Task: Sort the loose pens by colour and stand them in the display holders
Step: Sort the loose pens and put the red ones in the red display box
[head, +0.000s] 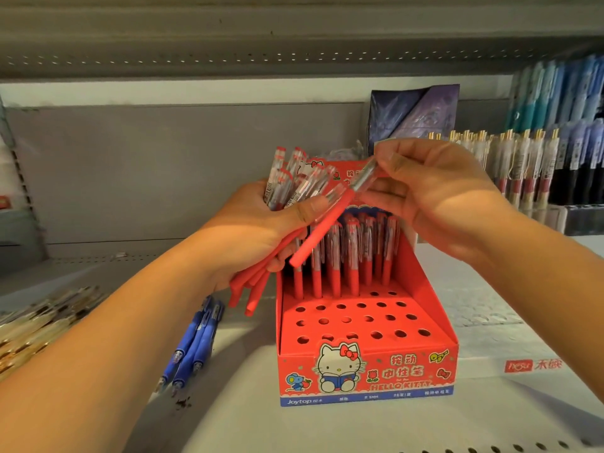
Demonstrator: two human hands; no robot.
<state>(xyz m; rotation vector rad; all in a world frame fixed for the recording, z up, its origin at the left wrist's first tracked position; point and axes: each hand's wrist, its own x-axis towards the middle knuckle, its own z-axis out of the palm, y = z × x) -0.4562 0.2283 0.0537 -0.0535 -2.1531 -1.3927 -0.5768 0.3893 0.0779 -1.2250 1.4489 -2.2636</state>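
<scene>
A red cardboard display holder (366, 358) with rows of round holes stands on the shelf in the middle. Several red pens (353, 256) stand upright in its back rows; the front rows of holes hold nothing. My left hand (261, 233) grips a bundle of red pens (248, 289), their clear tops fanned upward above my fingers. My right hand (434, 197) pinches the clear upper end of a single red pen (323, 227), which slants down-left across the bundle, above the holder. Three blue pens (192, 344) lie loose on the shelf left of the holder.
A heap of gold-trimmed pens (39, 325) lies at the left edge. Racks of packaged pens (523, 165) fill the right rear, with a dark blue packet (411, 116) behind the holder. An upper shelf (294, 44) overhangs closely.
</scene>
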